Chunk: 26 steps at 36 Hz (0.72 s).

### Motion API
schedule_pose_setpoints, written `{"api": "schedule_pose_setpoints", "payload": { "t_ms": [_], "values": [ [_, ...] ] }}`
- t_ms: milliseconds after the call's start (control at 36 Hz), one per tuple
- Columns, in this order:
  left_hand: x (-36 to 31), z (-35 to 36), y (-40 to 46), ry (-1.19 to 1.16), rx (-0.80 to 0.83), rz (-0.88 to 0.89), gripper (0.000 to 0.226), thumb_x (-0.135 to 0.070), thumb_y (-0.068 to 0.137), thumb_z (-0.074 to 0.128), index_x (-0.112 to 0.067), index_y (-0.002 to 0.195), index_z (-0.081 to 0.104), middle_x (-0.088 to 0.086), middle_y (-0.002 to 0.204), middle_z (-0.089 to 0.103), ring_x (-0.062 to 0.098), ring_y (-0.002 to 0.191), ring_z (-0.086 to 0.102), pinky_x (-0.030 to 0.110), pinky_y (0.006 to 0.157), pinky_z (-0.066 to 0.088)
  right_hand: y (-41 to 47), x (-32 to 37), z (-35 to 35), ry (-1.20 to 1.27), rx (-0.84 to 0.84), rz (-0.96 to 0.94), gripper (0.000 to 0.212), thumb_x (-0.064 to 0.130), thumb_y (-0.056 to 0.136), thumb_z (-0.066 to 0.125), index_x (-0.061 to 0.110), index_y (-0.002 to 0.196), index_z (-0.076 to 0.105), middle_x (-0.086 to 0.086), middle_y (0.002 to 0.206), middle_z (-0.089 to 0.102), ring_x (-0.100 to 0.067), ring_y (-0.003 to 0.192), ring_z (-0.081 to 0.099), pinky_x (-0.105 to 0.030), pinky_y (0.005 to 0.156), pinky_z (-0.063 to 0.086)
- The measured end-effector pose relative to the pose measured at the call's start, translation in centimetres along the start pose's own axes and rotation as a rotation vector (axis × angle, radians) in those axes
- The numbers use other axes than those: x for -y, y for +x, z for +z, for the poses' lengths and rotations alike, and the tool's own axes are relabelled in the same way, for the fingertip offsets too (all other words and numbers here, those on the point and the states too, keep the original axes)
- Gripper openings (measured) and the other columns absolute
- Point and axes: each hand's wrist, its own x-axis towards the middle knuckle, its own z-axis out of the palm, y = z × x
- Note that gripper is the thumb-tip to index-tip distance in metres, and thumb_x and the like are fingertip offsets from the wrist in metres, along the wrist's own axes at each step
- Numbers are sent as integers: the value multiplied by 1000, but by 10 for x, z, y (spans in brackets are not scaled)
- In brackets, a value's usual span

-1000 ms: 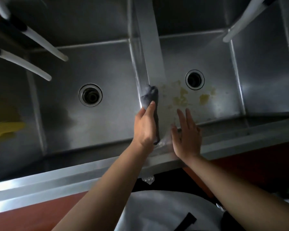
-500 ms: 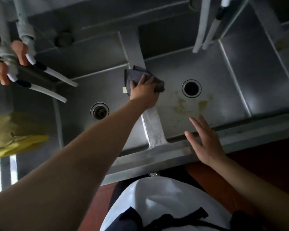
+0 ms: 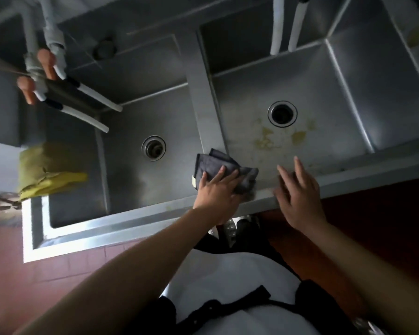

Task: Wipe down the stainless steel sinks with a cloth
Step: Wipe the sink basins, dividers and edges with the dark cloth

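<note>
One dark grey cloth lies folded and rumpled on the near end of the steel divider that runs between two sink basins, just where the divider meets the front rim. A small pale tag shows at its left edge. The left hand presses flat on top of it, fingers spread and pointing away from the body, palm down — it pins the cloth rather than closing round it. The right hand is open and holds nothing, fingers loosely extended above the front rim beside the cloth, apart from it. Both forearms are bare.

The left basin and the right basin each have one round drain — two in all. The right basin's floor carries several yellowish stains between the drain and the cloth. Four white spouts are visible: two reaching over the left basin, two hanging over the right. One yellow rag is draped over the left basin's outer wall. The floor below is red tile.
</note>
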Motion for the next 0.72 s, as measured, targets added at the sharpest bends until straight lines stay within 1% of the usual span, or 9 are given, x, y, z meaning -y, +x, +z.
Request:
{"api": "schedule_pose_setpoints", "payload": {
  "t_ms": [111, 194, 306, 389, 472, 528, 583, 639, 722],
  "values": [
    [-3, 3, -19, -30, 34, -4, 54, -45, 98, 40, -39, 150, 29, -16, 158, 28, 12, 150, 15, 51, 120, 5, -12, 11, -3, 4, -48, -9, 55, 31, 93, 49, 10, 143, 50, -24, 159, 22, -45, 135, 40, -54, 108, 30],
    [1, 10, -35, -19, 36, 25, 53, -39, 96, 43, -35, 149, 34, -12, 155, 36, 12, 147, 24, 48, 121, 3, -21, 28, -6, -6, -11, -31, 58, 33, 90, 48, 14, 144, 49, -20, 160, 24, -42, 135, 42, -58, 106, 31],
    [13, 14, -57, -67, 3, -10, 51, -44, 94, 42, -39, 145, 38, -4, 146, 50, 16, 137, 42, 45, 120, 10, -32, 57, -3, 18, 75, -96, 66, 26, 79, 54, 18, 145, 49, -15, 159, 29, -36, 138, 42, -54, 104, 35],
    [31, 17, -74, -93, -22, -60, 52, -49, 93, 42, -39, 145, 38, -3, 146, 50, 15, 138, 42, 43, 119, 12, -41, 79, 11, 1, 198, -121, 76, 14, 76, 68, 22, 148, 44, -11, 161, 26, -34, 141, 39, -51, 109, 36],
    [57, 16, -92, -98, -66, -134, 55, -51, 94, 41, -37, 147, 36, -5, 152, 43, 12, 142, 36, 41, 121, 10, -52, 97, 28, -174, 305, -166, 82, 24, 78, 67, 31, 152, 33, -3, 165, 15, -28, 147, 26, -47, 114, 28],
    [77, 16, -104, -92, -66, -180, 57, -51, 95, 42, -37, 149, 33, -4, 154, 40, 11, 144, 31, 39, 121, 8, -60, 103, 38, -310, 397, -148, 82, 36, 83, 60, 40, 154, 20, 5, 167, 0, -24, 153, 3, -49, 117, 15],
    [98, 16, -116, -99, -74, -223, 58, -54, 94, 42, -38, 149, 33, -2, 155, 39, 11, 145, 30, 38, 120, 7, -65, 105, 44, -379, 453, -107, 84, 44, 85, 56, 48, 152, 6, 11, 165, -12, -20, 152, -14, -55, 117, 8],
    [115, 15, -126, -109, -77, -253, 57, -54, 94, 41, -39, 148, 33, 0, 155, 39, 12, 144, 31, 39, 120, 7, -66, 105, 44, -421, 458, -84, 88, 46, 86, 55, 52, 151, -3, 14, 164, -16, -18, 151, -17, -59, 116, 7],
    [132, 13, -137, -128, -67, -287, 55, -53, 94, 42, -39, 147, 37, 1, 152, 43, 15, 142, 36, 40, 119, 10, -65, 103, 38, -493, 413, -67, 91, 48, 87, 56, 52, 150, -9, 13, 165, -12, -14, 152, -8, -62, 116, 13]
  ]
}}
